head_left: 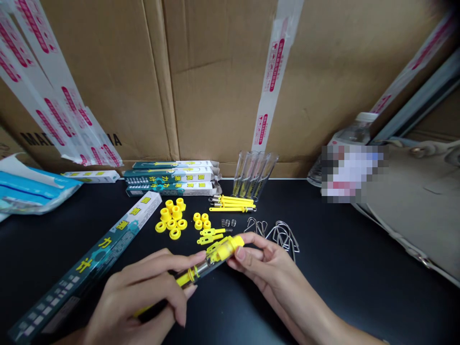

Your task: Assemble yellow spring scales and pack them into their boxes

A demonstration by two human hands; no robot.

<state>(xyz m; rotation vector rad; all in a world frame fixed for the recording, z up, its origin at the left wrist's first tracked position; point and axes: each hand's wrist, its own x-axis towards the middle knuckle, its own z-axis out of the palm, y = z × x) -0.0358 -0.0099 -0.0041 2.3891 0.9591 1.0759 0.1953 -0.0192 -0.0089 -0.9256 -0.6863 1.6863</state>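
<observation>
My left hand [143,292] is wrapped round a clear tube [203,268] with yellow and metal parts inside. At the tube's upper right end, the fingers of my right hand [266,268] pinch a yellow cap [235,243]. Just beyond the tube lie flat yellow pieces [212,232] and small springs [228,223]. Yellow rings and collars [171,224] form a group further left, beside smaller yellow rings [201,221]. Bent metal hooks [285,235] lie behind my right hand. Several yellow rods [233,203] with springs rest further back.
Clear tubes [255,175] stand at the back, beside stacked small boxes [172,178]. A long box [97,258] lies diagonally at left, near a blue packet [32,187]. At right are a plastic bottle [354,132] and a beige bag [413,196]. Large cardboard [215,86] rises behind.
</observation>
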